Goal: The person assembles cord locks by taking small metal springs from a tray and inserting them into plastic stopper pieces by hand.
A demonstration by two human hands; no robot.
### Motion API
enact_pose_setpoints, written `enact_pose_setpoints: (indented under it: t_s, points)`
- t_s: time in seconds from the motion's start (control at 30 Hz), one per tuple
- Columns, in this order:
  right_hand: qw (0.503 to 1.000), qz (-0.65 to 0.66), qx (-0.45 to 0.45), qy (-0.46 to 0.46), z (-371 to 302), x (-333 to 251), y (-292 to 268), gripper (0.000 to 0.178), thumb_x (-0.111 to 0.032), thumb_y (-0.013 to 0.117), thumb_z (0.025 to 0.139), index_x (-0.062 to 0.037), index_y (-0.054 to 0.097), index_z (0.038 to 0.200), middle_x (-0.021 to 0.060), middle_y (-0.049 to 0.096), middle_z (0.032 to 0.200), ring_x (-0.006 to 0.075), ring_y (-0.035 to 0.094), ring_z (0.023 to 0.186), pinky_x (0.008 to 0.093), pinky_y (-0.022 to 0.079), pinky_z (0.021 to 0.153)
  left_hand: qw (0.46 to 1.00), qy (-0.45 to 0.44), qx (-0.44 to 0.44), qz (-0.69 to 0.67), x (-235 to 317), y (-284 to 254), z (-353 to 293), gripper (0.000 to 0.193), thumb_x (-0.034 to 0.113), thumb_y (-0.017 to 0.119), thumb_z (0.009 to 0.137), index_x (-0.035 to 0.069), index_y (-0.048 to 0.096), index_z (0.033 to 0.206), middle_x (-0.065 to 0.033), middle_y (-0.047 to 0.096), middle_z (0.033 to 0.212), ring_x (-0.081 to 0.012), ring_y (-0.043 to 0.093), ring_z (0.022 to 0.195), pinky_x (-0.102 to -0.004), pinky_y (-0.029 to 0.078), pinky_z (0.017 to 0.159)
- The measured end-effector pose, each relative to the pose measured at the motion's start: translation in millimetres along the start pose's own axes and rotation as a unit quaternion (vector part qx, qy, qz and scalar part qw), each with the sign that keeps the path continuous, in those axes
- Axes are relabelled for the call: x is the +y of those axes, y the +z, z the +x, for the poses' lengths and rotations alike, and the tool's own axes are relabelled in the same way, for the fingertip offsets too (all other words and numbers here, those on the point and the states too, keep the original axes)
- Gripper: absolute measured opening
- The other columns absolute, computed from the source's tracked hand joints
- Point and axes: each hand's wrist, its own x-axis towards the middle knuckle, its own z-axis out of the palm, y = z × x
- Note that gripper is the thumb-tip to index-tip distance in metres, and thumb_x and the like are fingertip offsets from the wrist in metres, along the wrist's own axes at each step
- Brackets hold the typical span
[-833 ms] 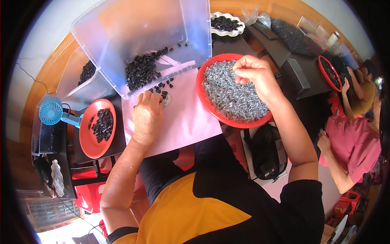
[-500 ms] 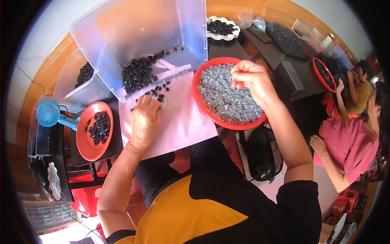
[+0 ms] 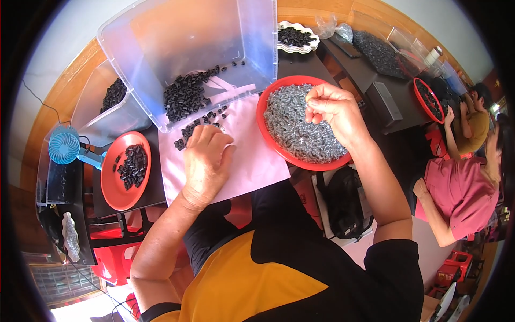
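Observation:
My left hand (image 3: 206,163) is over the pink cloth (image 3: 252,161), fingers loosely bent and thumb apart. Nothing shows between thumb and forefinger; the other fingertips are hidden. Small black plastic pieces (image 3: 189,131) lie scattered just beyond its fingers. On the right, my right hand (image 3: 335,110) hovers over a red bowl (image 3: 265,134) heaped with small clear, silvery pieces (image 3: 300,129). Thumb and fingertips are pinched together there, and what they hold is too small to make out. A clear plastic bin (image 3: 198,37) lies tipped towards me, with a pile of black pieces (image 3: 185,96) inside.
At left stand an orange-red plate (image 3: 120,196) of black pieces and a blue handheld fan (image 3: 64,145). Behind are another clear bin (image 3: 120,126) and a white scalloped plate (image 3: 300,48) of black pieces. Two people sit at right; one wears a pink shirt (image 3: 458,188).
My left hand has drawn back towards me and slightly right, its thumb parting from the fingers and more black pieces showing. My right hand stays pinched over the bowl, almost unmoved.

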Motion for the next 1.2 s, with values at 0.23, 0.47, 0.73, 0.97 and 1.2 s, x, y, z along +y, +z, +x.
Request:
enact_pose_setpoints:
  t_s: [0.23,0.47,0.73,0.97,1.2]
  points:
    - [0.998,0.052,-0.017,0.001,-10.3,-4.5,18.2,0.006,-0.006,0.061,0.091,-0.0005,0.063,0.094,0.0069,0.065,0.08,0.0171,0.065,0.07,0.0266,0.048,0.064,0.964,-0.09,0.005,-0.251,40.7,41.0,36.5,0.015,-0.001,0.072,0.075,-0.001,0.065,0.088,-0.0117,0.061,0.081,-0.0256,0.062,0.073,-0.036,0.049,0.065]
    - [0.994,0.109,-0.01,-0.015,-19.3,0.4,27.0,0.008,-0.008,0.065,0.089,-0.0018,0.066,0.094,0.0044,0.067,0.086,0.014,0.064,0.07,0.0252,0.047,0.064,0.882,-0.209,-0.051,-0.42,64.8,54.4,61.7,0.014,0.003,0.073,0.082,-0.001,0.069,0.095,-0.0029,0.068,0.081,-0.0082,0.06,0.075,-0.0246,0.05,0.071]
    - [0.995,0.002,0.063,-0.081,-19.5,10.6,25.5,0.007,-0.007,0.065,0.089,-0.004,0.067,0.094,0.0012,0.066,0.083,0.0111,0.062,0.071,0.0229,0.044,0.065,0.894,-0.236,-0.031,-0.38,68.3,73.9,63.6,0.009,0.004,0.065,0.081,-0.004,0.064,0.078,-0.0134,0.063,0.07,-0.016,0.06,0.064,-0.0308,0.048,0.06]
    - [0.991,0.026,0.091,-0.098,-21.4,5.4,20.0,0.009,-0.009,0.065,0.09,-0.0037,0.067,0.097,0.002,0.066,0.083,0.0117,0.062,0.072,0.0236,0.041,0.064,0.989,-0.009,0.07,-0.13,55.5,88.4,52.3,0.015,-0.002,0.063,0.072,0.004,0.065,0.086,-0.0141,0.059,0.082,-0.0372,0.059,0.083,-0.0463,0.05,0.071]
    - [0.998,0.037,0.002,-0.048,-24.1,3.8,48.2,0.009,-0.009,0.064,0.091,-0.0029,0.067,0.096,0.0032,0.065,0.077,0.0129,0.063,0.068,0.0228,0.041,0.062,0.926,-0.176,0.038,-0.333,57.1,49.2,35.1,0.014,-0.005,0.069,0.079,-0.001,0.066,0.092,-0.0083,0.061,0.08,-0.0172,0.06,0.072,-0.0297,0.049,0.065]
